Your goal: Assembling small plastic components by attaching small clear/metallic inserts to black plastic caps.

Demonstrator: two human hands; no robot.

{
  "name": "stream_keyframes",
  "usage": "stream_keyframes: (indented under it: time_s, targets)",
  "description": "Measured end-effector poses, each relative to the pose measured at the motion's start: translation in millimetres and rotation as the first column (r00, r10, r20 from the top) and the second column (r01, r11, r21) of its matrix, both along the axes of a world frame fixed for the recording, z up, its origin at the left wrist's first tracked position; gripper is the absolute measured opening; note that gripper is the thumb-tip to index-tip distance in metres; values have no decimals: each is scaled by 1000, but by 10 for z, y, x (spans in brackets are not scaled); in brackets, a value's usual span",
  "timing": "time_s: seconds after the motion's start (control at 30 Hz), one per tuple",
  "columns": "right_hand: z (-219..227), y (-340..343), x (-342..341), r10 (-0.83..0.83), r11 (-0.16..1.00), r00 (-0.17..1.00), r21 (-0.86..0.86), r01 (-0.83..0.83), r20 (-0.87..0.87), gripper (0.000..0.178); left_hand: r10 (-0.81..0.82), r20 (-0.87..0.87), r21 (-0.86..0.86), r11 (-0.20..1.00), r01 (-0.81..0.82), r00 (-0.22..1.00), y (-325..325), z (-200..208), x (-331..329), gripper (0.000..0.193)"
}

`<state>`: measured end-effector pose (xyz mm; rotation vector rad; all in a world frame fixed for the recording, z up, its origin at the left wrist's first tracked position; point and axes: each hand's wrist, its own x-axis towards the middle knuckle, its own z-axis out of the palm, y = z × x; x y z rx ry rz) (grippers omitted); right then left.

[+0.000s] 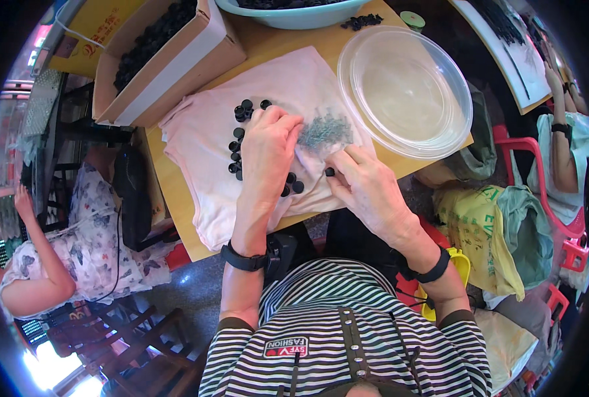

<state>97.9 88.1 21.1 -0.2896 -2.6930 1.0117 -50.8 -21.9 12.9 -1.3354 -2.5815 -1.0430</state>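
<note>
A pale pink cloth [208, 132] covers part of the wooden table. On it lies a heap of thin, silvery metal pieces [325, 129], like small pins or screws, between my hands. My left hand [268, 142] is closed, thumb and fingertips pinched at the heap's left edge; what they grip, if anything, is hidden. My right hand [370, 188] pinches a small round black cap [330, 172] just below the heap. More black caps [235, 147] lie in a loose row left of my left hand. Two or three others [297, 186] rest between my wrists.
A cardboard box [175, 73] of black parts stands at the far left, a light blue basin [294, 16] of black parts at the back. A clear round plastic lid [407, 92] lies at the right. People sit on both sides; bags [476, 225] stand right of the table.
</note>
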Motion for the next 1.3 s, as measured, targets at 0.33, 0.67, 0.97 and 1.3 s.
stream_keyframes:
  time_s: [0.33,0.67,0.97,1.3]
  targets:
    - [-81,23,14,50,999,997,-1,-50,-52,13,-24,-99,-87,996,16,995,37,35,-28,9]
    - [-52,31,53,-22,933,997,-361,-6,-75,19,-33,619,275,945,-178,784,-207,135,181,6]
    - [-18,109,94,-32,-52,999,-999,14,15,27,-227,756,513,789,-339,614,-397,325,613,17]
    - [28,31,83,41,-173,999,-985,-20,-27,25,-348,715,636,683,-359,606,-428,185,741,15]
